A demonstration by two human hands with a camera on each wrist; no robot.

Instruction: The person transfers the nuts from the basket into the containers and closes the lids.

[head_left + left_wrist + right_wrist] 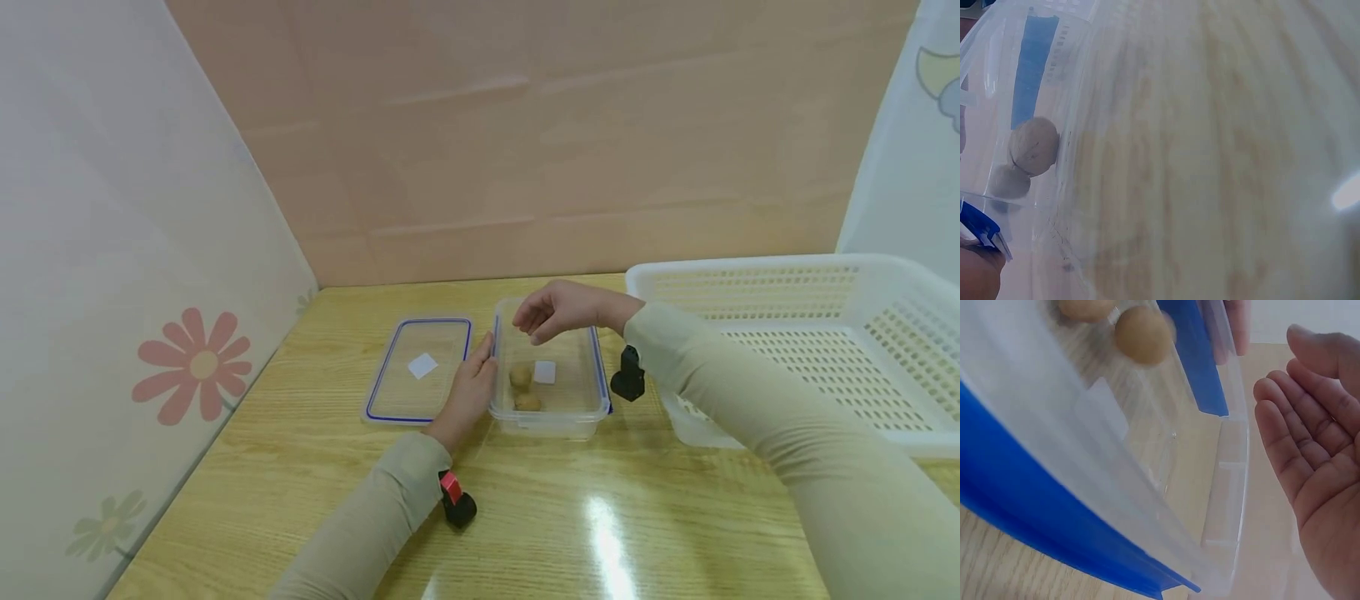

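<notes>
A pale wooden worktop (315, 492) with a glossy surface carries everything here. At its right edge stands a large white perforated plastic basket (810, 333). Left of it, near the middle, sits a clear rectangular plastic container with a blue-trimmed rim (592, 408), and just beside that on the left lies its flat clear lid with a blue seal (390, 375), a small white label at its middle.

The left hand (471, 392) rests against the container's left wall, fingers straight and together, pressing the side rather than gripping it; its palm side lies between the lid and the container. The right hand (558, 310) hangs above the far half of the container, touching nothing. The right wrist view shows its palm (1316, 456) bare, with the fingers only gently bent and nothing between them.

Inside the container, toward the near left corner, lie two small round tan-brown balls (522, 387), close together; the left wrist view shows them through the clear wall, one (1034, 147) touching it. A small white square label (544, 372) shows just beside them, on the container's floor.
</notes>
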